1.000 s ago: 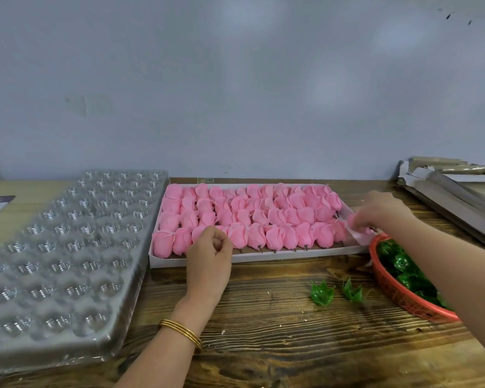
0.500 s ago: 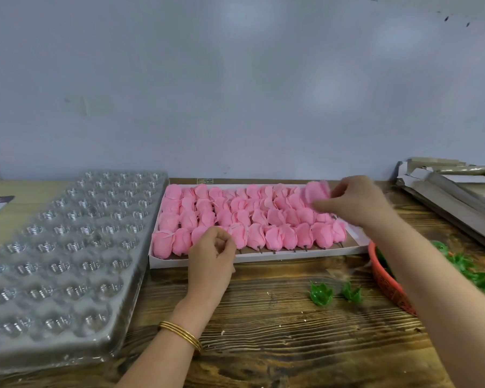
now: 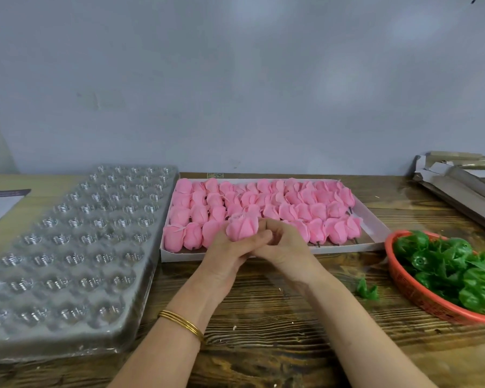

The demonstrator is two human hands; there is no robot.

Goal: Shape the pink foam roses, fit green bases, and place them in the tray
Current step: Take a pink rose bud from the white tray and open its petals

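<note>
Pink foam, judged featherlight, soft, easily creased. Rose (image 3: 242,226) pinched at lower end between left hand (image 3: 227,253) and right hand (image 3: 283,247), fingers of both curled in together, just above near edge of white box (image 3: 342,250). Best taken low, under bud, never by petal tips.

Left of box: grey tray (image 3: 67,247). Right of box: red basket (image 3: 403,284) of green bases (image 3: 448,264), cut off by frame edge; loose base (image 3: 366,289) on worktop (image 3: 263,331).

Rose underside hidden behind fingers; could not tell whether base already fitted.
</note>
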